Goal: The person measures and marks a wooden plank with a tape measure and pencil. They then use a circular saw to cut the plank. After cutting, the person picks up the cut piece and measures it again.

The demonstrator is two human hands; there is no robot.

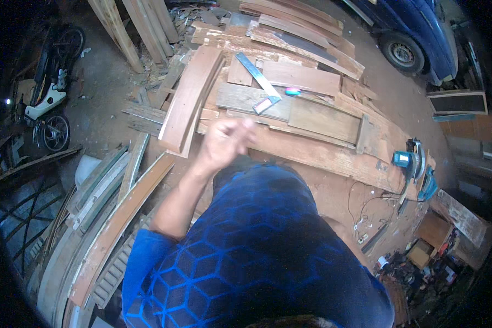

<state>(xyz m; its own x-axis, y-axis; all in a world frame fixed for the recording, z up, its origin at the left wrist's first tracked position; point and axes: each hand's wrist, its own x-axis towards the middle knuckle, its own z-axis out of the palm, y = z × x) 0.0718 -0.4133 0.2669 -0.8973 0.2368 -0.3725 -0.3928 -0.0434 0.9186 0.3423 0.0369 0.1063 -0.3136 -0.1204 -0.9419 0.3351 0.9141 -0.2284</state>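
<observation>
My left hand (229, 139) is raised before the bench's near edge, left of centre. It is blurred, its fingers partly bent; I cannot tell if it holds anything. A metal try square (259, 74) lies above it on grey and reddish boards, with a pink and teal object (293, 92), perhaps a tape measure, beside it. A long reddish board (183, 93) lies at the bench's left end. My right forearm shows at the lower right beside my patterned shirt; its hand is hidden behind my body.
A teal circular saw (415, 164) with a cord sits at the bench's (311, 150) right end. A motorbike (46, 104) stands at the left, a blue vehicle (432, 38) at the upper right. Stacked planks (109, 229) fill the lower left; boxes and clutter (421, 254) the lower right.
</observation>
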